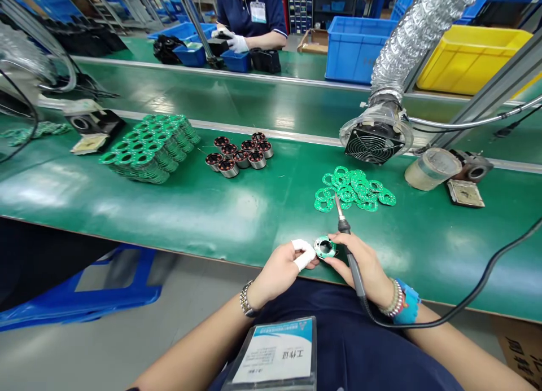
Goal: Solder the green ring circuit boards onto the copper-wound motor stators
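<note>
The left hand [279,267], fingers wrapped in white, and the right hand [371,267] pinch a green ring [318,246] between them, the right also holding an iron [354,272]. Beyond the right lie loose boards [359,185]; beyond the left, coils [241,157] and, farther left, stacked boards [152,145].

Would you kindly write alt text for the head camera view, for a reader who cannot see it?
A person's left hand and right hand hold a small round green-topped part at a glossy green workbench; the right also holds a grey-handled soldering iron. Beyond lie loose green ring-shaped boards, copper-wound metal cylinders and stacked green boards.
</note>
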Demonstrator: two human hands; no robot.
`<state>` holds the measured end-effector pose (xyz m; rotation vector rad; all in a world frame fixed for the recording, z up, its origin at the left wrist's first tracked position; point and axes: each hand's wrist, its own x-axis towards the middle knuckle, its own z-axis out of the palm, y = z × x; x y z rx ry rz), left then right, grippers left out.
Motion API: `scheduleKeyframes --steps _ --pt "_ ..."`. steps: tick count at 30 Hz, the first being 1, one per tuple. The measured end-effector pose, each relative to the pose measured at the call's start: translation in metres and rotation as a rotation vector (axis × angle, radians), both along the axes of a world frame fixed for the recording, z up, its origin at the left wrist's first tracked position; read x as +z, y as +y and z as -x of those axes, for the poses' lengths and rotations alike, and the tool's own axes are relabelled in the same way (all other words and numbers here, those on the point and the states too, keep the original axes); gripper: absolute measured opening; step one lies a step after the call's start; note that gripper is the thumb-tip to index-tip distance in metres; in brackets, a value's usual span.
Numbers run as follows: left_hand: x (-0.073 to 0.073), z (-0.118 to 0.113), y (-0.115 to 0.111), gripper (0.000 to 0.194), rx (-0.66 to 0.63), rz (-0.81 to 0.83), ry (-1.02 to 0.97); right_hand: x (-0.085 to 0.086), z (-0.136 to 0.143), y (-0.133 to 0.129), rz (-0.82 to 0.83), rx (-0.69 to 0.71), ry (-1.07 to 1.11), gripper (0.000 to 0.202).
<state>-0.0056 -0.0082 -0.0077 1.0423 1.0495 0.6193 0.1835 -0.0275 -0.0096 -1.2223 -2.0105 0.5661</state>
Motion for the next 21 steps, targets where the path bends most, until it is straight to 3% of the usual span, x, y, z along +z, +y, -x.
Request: scheduleKeyframes --steps 4,6,10,12,14,17,19,21 --pt "0.0 0.001 -0.001 0.019 -0.047 0.044 0.002 0.001 0.002 -0.001 0.009 0.004 -0.008 0.031" --pt "0.001 0.005 -0.002 0.018 -0.1 -0.205 0.203 0.001 0.002 -0.001 0.005 0.013 -0.013 0.03" --pt "0.002 0.014 -0.005 0.019 -0.179 -0.934 0.709 -0.001 0.001 -0.001 -0.015 0.028 -0.006 0.029" --pt "0.001 0.016 -0.006 0.019 -0.245 -1.159 0.841 -0.001 0.001 -0.001 -0.022 0.03 -0.006 0.029" --pt "0.001 0.017 -0.007 0.018 -0.305 -1.28 0.9 -0.001 0.001 -0.001 -0.019 0.033 -0.012 0.029" --pt "0.003 0.013 -0.006 0.018 -0.36 -1.215 0.889 0.0 0.001 -0.001 -0.011 0.038 -0.02 0.027" --pt "0.005 0.008 -0.003 0.015 -0.341 -0.979 0.787 0.001 0.002 0.0 -0.013 0.037 -0.024 0.027" --pt "0.008 0.001 0.001 0.014 -0.272 -0.605 0.574 0.001 0.002 0.0 -0.02 0.036 -0.032 0.026"
